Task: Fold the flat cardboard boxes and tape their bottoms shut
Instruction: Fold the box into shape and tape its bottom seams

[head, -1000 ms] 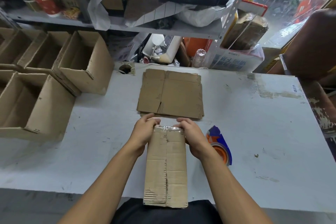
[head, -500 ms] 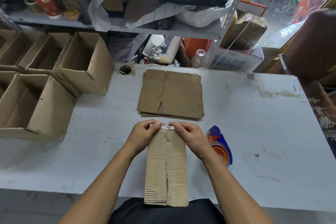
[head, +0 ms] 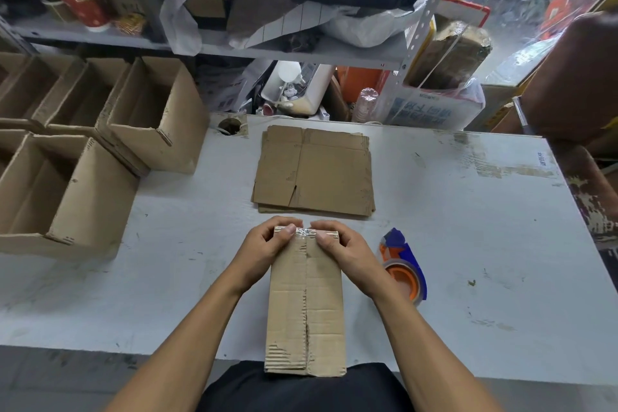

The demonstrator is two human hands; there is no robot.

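Observation:
A folded cardboard box (head: 306, 304) stands bottom-up against my body at the table's near edge, its two bottom flaps meeting in a centre seam. Clear tape (head: 302, 233) covers the seam at the far top edge. My left hand (head: 267, 246) grips the box's far left corner, thumb pressing on the tape. My right hand (head: 341, 247) grips the far right corner the same way. A stack of flat cardboard boxes (head: 314, 170) lies on the table beyond my hands. A blue and orange tape dispenser (head: 403, 269) rests just right of my right wrist.
Several open folded boxes (head: 100, 150) stand along the left side of the white table (head: 485, 244). A cluttered shelf (head: 267, 50) with bags and cartons rises behind the table. A brown chair (head: 582, 77) sits at the far right.
My hands slid from the box's outer top corners toward the centre seam, thumbs pressing the tape down over the far edge. The box stayed in place.

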